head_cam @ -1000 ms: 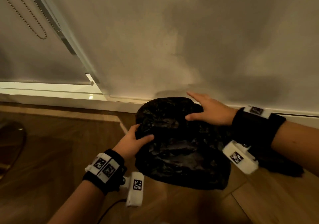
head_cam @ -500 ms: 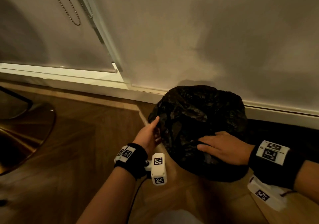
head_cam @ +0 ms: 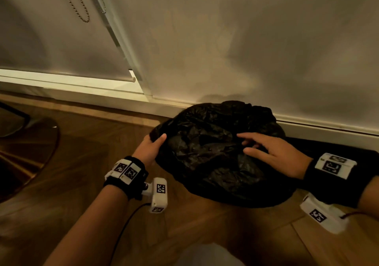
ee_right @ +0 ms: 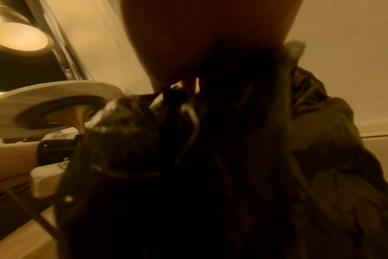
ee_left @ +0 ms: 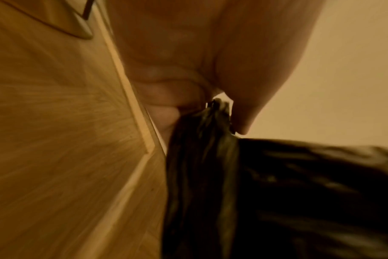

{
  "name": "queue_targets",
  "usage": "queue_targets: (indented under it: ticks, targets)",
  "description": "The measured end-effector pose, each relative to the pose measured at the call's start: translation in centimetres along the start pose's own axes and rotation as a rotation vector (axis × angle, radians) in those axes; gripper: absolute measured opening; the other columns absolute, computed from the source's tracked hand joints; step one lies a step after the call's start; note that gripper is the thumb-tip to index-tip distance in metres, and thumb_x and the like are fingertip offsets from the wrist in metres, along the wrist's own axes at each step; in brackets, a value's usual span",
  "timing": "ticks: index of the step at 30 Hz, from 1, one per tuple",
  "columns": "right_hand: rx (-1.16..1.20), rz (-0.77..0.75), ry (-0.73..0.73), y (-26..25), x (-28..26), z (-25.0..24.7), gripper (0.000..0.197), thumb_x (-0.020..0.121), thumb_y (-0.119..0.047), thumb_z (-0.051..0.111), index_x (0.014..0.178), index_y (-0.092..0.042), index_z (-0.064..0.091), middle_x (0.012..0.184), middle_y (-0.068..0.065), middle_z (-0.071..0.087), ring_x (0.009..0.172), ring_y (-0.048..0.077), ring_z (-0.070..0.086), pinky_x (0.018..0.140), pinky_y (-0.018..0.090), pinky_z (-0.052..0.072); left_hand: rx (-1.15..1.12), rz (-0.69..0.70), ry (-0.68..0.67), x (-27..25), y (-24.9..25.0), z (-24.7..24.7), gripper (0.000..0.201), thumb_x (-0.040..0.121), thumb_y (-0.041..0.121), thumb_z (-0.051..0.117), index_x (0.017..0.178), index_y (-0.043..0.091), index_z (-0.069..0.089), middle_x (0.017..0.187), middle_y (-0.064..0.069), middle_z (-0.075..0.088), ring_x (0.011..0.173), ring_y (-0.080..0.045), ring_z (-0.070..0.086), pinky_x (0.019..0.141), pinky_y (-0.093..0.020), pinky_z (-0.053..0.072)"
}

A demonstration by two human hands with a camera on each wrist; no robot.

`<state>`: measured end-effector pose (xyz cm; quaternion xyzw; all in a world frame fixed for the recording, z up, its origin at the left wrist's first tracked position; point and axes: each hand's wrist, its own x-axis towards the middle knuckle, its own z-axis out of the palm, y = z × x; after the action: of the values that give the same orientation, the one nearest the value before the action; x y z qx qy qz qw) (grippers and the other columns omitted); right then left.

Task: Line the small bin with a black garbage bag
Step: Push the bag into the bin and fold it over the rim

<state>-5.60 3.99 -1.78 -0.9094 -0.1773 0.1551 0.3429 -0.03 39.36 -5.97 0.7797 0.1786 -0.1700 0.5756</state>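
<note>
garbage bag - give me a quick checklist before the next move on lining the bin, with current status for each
1. Left hand has a hold on the bag's edge: ok, thumb and fingers pinch the plastic in the left wrist view.
2. Right hand on the garbage bag: ok, fingers lie flat on the top.
3. Bag covers the bin all round: ok on the near and top sides; the wall side cannot be judged.
4. Bag pushed down inside the bin: cannot tell, the plastic hides the opening.
5. Bin upright and stable: cannot tell, it is fully covered.
6. Room to work: ok on the wooden floor in front.
</note>
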Motion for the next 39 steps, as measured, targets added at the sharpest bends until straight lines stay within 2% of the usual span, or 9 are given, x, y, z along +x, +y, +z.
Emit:
queue_targets:
  ticks: [2, 6, 9, 13, 17, 23, 28, 34, 39]
  targets:
    - [-0.108, -0.135, 0.028, -0.3, -0.6, -0.2, 0.064, 0.087, -0.064, 0.046, 0.145, -0.047, 0.025, 0.138, -0.018, 0.046, 0.118, -0.003, 0.049, 0.102, 0.026, 0.041, 0.122, 0.039, 0.081, -0.4, 0.4, -0.6, 0.087, 0.075, 0.056, 0.065, 0.144, 0.021, 0.025, 0.144, -0.011, 0.043, 0.124, -0.027, 0.050, 0.105, -0.047, 0.042]
    - [-0.725, -0.411, -0.091, 1.1, -1.7, 1.9, 0.066, 0.091, -0.057, 0.044, 0.148, -0.048, 0.013, 0.153, -0.007, 0.033, 0.134, 0.012, 0.039, 0.110, 0.039, 0.030, 0.321, 0.542, 0.256, -4.5, 4.7, 0.5, 0.063, 0.089, 0.035, 0.061, 0.144, 0.026, 0.030, 0.147, 0.003, 0.034, 0.134, -0.011, 0.035, 0.111, -0.032, 0.031]
    - [-0.760, -0.349, -0.183, 1.2, -1.4, 2.8, 0.090, 0.079, -0.038, 0.062, 0.147, -0.048, 0.005, 0.157, -0.001, 0.028, 0.135, 0.021, 0.040, 0.109, 0.042, 0.031, 0.528, 0.806, -0.096, -7.9, 7.5, 4.4, 0.051, 0.089, 0.035, 0.061, 0.137, 0.028, 0.045, 0.133, 0.012, 0.050, 0.124, -0.002, 0.045, 0.108, -0.028, 0.037]
    - [-0.412, -0.258, -0.095, 0.7, -1.2, 2.6, 0.084, 0.075, -0.022, 0.071, 0.142, -0.034, 0.021, 0.142, 0.000, 0.044, 0.123, 0.017, 0.047, 0.105, 0.034, 0.038, 1.201, 0.656, -0.593, -7.8, 4.7, 9.1, 0.078, 0.080, 0.059, 0.059, 0.147, 0.035, 0.025, 0.150, 0.013, 0.037, 0.140, -0.006, 0.028, 0.121, -0.038, 0.011]
    - [-0.752, -0.110, -0.284, 2.2, -1.1, 1.3, 0.054, 0.090, -0.022, 0.052, 0.141, -0.028, 0.037, 0.129, 0.001, 0.058, 0.123, 0.024, 0.050, 0.106, 0.030, 0.036, 1.605, 0.684, -0.466, -5.8, 4.0, 7.3, 0.054, 0.093, 0.028, 0.048, 0.143, 0.040, 0.032, 0.153, 0.014, 0.032, 0.145, -0.003, 0.014, 0.115, -0.033, -0.015]
    - [-0.764, -0.207, -0.222, 0.6, -0.1, 2.5, 0.048, 0.084, -0.032, 0.059, 0.131, -0.026, 0.049, 0.125, 0.000, 0.062, 0.117, 0.021, 0.057, 0.100, 0.033, 0.039, 1.555, 0.715, -0.514, -7.8, 4.6, 11.8, 0.092, 0.078, 0.064, 0.057, 0.151, 0.029, 0.012, 0.156, 0.006, 0.025, 0.147, -0.012, 0.012, 0.119, -0.046, -0.009]
    - [-0.815, -0.110, -0.346, 0.9, -0.1, 2.2, 0.030, 0.098, -0.041, 0.040, 0.121, -0.031, 0.055, 0.108, 0.003, 0.066, 0.100, 0.024, 0.061, 0.076, 0.034, 0.046, 1.745, 0.734, -0.515, -7.7, 2.5, 12.7, 0.044, 0.097, 0.045, 0.036, 0.136, 0.028, 0.045, 0.131, 0.001, 0.057, 0.125, -0.019, 0.046, 0.109, -0.036, 0.026]
    - [-0.874, -0.115, -0.322, 3.3, -1.3, 0.6, 0.032, 0.090, -0.020, 0.047, 0.119, -0.028, 0.057, 0.108, 0.002, 0.068, 0.115, 0.026, 0.050, 0.096, 0.038, 0.045, 1.871, 0.712, -0.514, -6.3, 3.1, 11.2, 0.042, 0.093, 0.022, 0.045, 0.133, 0.034, 0.049, 0.134, 0.008, 0.054, 0.132, -0.019, 0.038, 0.119, -0.037, 0.010]
    - [-0.842, -0.138, -0.270, 1.6, -1.7, 2.0, 0.036, 0.094, -0.030, 0.046, 0.129, -0.028, 0.052, 0.111, 0.002, 0.068, 0.106, 0.025, 0.055, 0.096, 0.029, 0.031, 1.711, 0.522, -0.666, -6.3, 5.2, 12.0, 0.060, 0.083, 0.066, 0.047, 0.136, 0.040, 0.044, 0.137, 0.010, 0.053, 0.135, -0.016, 0.037, 0.119, -0.046, -0.003]
